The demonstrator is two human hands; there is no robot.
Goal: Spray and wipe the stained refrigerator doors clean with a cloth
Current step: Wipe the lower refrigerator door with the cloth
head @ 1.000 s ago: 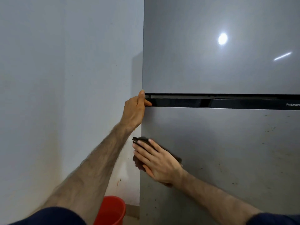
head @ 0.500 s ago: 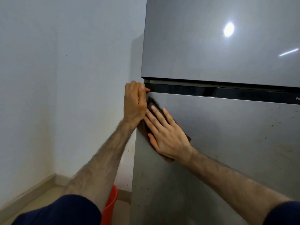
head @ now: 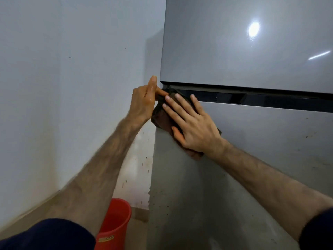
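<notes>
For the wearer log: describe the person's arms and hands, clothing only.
Both forearms are bare and hairy. Dark navy sleeves end near the elbows. The left hand and the right hand wear no gloves. No rings, watch or markings show on the fingers or wrists.

Under the right hand's fingers (head: 182, 107) the cloth (head: 163, 118) is dark brown, the lower door (head: 270, 150) beside them grey with brown specks, the bucket (head: 115, 224) far below red.
</notes>
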